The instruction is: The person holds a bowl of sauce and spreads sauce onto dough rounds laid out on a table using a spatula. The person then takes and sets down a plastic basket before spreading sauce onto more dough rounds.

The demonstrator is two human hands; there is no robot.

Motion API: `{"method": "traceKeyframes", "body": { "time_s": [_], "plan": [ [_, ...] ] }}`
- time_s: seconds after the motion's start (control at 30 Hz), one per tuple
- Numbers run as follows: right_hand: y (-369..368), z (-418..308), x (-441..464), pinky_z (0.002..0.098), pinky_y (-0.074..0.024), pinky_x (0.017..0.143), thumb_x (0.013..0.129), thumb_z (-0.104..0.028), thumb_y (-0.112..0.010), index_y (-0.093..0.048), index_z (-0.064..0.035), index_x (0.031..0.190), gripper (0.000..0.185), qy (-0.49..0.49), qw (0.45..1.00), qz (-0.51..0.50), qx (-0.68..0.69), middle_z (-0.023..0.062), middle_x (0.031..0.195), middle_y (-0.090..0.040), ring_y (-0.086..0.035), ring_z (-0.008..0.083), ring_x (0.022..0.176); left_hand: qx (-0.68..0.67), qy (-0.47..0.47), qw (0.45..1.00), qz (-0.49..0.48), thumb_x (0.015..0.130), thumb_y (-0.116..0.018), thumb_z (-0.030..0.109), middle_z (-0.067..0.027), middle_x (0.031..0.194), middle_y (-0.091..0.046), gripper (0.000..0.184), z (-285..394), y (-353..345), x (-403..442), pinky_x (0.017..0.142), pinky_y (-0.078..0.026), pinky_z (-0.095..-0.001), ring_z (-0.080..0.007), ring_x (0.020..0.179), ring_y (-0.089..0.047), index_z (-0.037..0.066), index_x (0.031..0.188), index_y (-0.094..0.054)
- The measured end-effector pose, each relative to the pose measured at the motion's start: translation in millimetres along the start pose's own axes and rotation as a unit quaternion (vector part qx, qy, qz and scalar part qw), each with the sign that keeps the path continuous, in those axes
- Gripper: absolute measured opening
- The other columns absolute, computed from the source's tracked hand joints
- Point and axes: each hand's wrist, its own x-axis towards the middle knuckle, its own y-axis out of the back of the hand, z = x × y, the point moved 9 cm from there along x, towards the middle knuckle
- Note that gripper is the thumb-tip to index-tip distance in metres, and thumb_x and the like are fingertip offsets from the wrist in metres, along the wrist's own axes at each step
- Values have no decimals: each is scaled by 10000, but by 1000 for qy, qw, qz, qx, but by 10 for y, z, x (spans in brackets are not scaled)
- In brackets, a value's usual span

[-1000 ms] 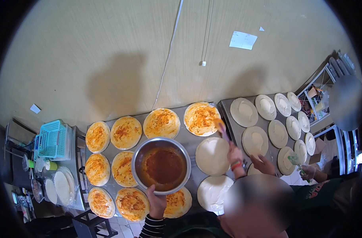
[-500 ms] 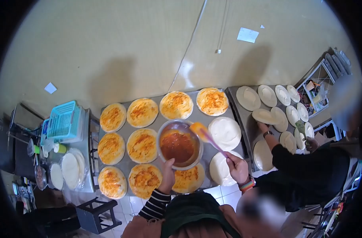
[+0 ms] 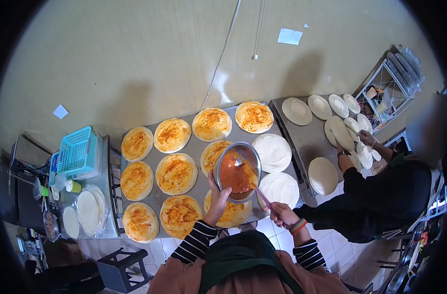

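My left hand (image 3: pixel 217 198) grips the rim of a metal bowl (image 3: pixel 257 159), tilted over the table and holding red-orange sauce (image 3: pixel 231 177). My right hand (image 3: pixel 281 215) is closed round the purple handle of a spatula (image 3: pixel 263 200); its orange head dips into the sauce. Around the bowl lie several flat dough rounds with orange sauce spread on them, such as one sauced round (image 3: pixel 176 174) to its left. Right of the bowl are two rounds coated in white, the upper white-coated round (image 3: pixel 271 153) and the lower white-coated round (image 3: pixel 278 190). The bowl partly covers a sauced round behind it.
At right, a co-worker's hands (image 3: pixel 366 138) handle plain dough rounds on a second table (image 3: pixel 302 139). A turquoise basket (image 3: pixel 76 153) and stacked pale rounds (image 3: pixel 89 210) occupy the left table. A black stool (image 3: pixel 120 269) stands at lower left.
The bowl has moved right and tipped. The spatula has gone from above the rim down into the sauce, my right hand lowering with it. The co-worker's hands have shifted among the plain rounds.
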Motion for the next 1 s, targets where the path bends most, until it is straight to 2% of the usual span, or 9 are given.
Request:
{"method": "traceKeyframes", "body": {
  "time_s": [0.1,0.33,0.43,0.5,0.53,0.67,0.77,0.9,1.0],
  "plan": [
    [-5,187,-116,185,-176,329,896,-333,-398,-535,-74,973,303,-55,960,-97,257,-34,513,-317,-240,48,375,-46,30,998,-11,753,-446,97,-182,1316,-176,759,-261,-97,78,1016,-186,-327,-252,1218,-241,37,1322,53],
    [666,54,-81,189,-195,342,875,-364,-431,-523,-88,998,315,-16,953,-99,285,-36,543,-329,-255,61,387,-188,131,972,42,753,-456,125,-135,1276,-252,721,-924,-350,101,945,-334,-355,-253,1164,-335,137,1333,-28],
    [1259,-21,300,226,-301,370,878,-334,-418,-493,-89,1086,330,-6,985,13,173,-6,578,-429,-384,96,418,-229,150,951,142,799,-494,234,-77,1089,-491,341,-1130,-207,-30,904,-361,-361,-192,1057,-444,64,1089,-434],
    [1639,212,844,259,-363,384,872,-321,-428,-479,-87,1116,342,-7,991,42,124,30,602,-503,-474,132,440,-233,154,945,168,799,-490,241,-78,1093,-489,349,-1145,-144,-133,915,-348,-358,-193,1059,-442,65,1094,-432],
    [1942,151,1133,280,-393,411,870,-293,-425,-468,-82,1135,342,101,976,151,-122,48,606,-513,-490,143,459,-238,155,940,190,799,-486,248,-78,1098,-488,356,-1158,-77,-200,927,-336,-354,-195,1060,-440,65,1100,-431],
    [1661,201,1367,366,-468,535,843,-224,-437,-466,-107,1173,351,162,724,273,-612,154,704,-581,-583,251,589,-235,169,934,210,792,-483,256,-73,1112,-479,369,-1085,89,-465,941,-318,-353,-197,1061,-437,67,1104,-432],
    [1220,-15,918,436,-464,584,828,-225,-439,-530,-138,1113,311,199,809,227,-504,180,812,-595,-581,343,693,-255,139,923,254,786,-490,251,-58,1157,-442,395,-939,227,-581,980,-259,-357,-193,1115,-381,74,1130,-412],
    [1627,-504,1014,435,-464,582,842,-212,-425,-517,-95,1119,315,258,776,317,-480,196,787,-588,-569,362,661,-243,126,916,292,782,-488,259,-62,1167,-423,414,-845,323,-692,975,-260,-351,-190,1119,-372,76,1143,-401],
    [1728,-398,1418,430,-466,559,850,-209,-403,-488,-103,1130,311,137,749,297,-576,171,747,-589,-577,337,651,-266,112,910,297,783,-480,265,-65,1175,-415,423,-756,263,-666,978,-257,-351,-193,1122,-370,76,1149,-391]
  ]
}}
